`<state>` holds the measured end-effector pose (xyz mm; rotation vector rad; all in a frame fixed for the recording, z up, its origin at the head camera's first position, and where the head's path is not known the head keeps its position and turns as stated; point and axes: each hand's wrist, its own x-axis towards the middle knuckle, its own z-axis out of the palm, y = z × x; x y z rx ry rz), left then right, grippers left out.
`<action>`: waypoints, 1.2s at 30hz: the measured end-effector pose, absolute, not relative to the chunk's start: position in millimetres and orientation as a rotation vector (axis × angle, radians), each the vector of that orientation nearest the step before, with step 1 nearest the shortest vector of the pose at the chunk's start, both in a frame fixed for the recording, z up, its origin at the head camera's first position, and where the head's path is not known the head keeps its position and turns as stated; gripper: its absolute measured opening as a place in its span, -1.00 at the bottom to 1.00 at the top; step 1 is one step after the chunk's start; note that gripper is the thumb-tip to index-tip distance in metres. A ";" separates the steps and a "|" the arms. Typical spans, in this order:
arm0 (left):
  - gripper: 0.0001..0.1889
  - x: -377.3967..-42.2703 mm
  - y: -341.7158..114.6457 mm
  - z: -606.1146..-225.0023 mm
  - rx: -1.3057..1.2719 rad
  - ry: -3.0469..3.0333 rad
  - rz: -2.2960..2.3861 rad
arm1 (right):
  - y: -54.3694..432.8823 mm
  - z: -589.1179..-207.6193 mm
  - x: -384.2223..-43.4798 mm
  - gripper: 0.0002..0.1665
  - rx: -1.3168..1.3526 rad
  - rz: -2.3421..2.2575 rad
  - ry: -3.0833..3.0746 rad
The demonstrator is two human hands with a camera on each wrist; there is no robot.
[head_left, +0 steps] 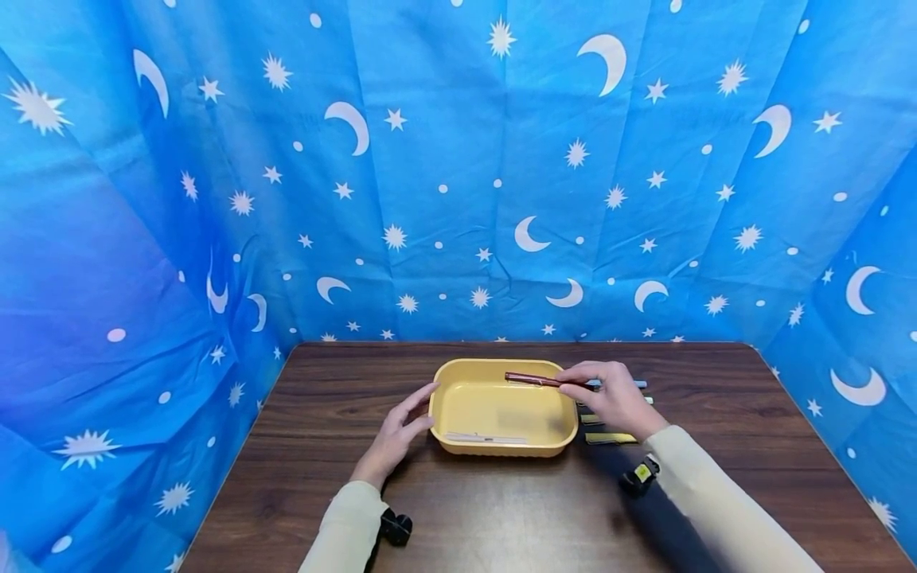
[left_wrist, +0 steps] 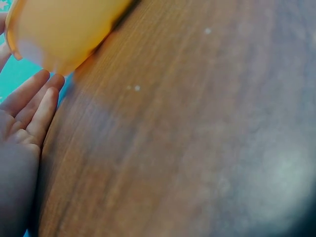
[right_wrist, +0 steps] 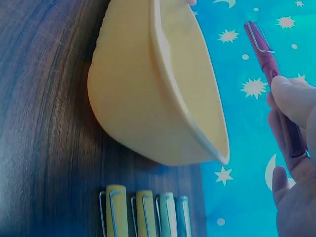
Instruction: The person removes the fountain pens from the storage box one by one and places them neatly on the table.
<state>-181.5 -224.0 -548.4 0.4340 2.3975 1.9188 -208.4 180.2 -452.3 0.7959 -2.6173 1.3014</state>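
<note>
Over the right half of a yellow plastic tray [head_left: 458,398], my right hand [head_left: 609,396] pinches a dark red pen [head_left: 530,379] between thumb and fingers. In the right wrist view the pen [right_wrist: 260,47] shows a silver wire clip and stands above the tray's rim. My left hand [head_left: 401,434] is at the tray's left end, fingers spread and fingertips right at the rim. The left wrist view shows its extended fingers [left_wrist: 37,101] against the tray's outer wall [left_wrist: 69,34]. A white pen [head_left: 487,438] lies inside the tray along the near wall.
Right of the tray, several clipped pens lie in a row on the brown wood table [head_left: 322,390]: a yellow pen [head_left: 610,438], an olive-yellow one [right_wrist: 146,212], a pale green one [right_wrist: 168,212] and a blue one [right_wrist: 183,215]. A blue star-and-moon curtain [head_left: 458,159] surrounds the table.
</note>
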 end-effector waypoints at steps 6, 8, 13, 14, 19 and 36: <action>-0.44 -181.3 -224.4 -549.9 0.455 2.442 1.896 | 194.4 -452.9 -205.0 -0.78 0.768 1.298 -2.582; -0.45 -181.2 -224.8 -550.5 0.446 2.454 1.892 | 199.3 -452.5 -203.1 -0.78 0.749 1.305 -2.582; -0.47 -181.2 -225.5 -550.9 0.394 2.459 1.907 | 209.9 -453.0 -199.3 -0.81 0.686 1.300 -2.617; -0.47 -181.3 -225.6 -550.8 0.386 2.458 1.911 | 211.6 -453.4 -198.9 -0.81 0.677 1.296 -2.625; -0.46 -181.3 -225.5 -550.8 0.382 2.465 1.909 | 218.2 -454.4 -195.1 -0.81 0.646 1.283 -2.640; -0.47 -180.0 -224.0 -551.0 0.401 2.454 1.920 | 264.9 -467.9 -167.7 -0.80 0.551 1.162 -2.592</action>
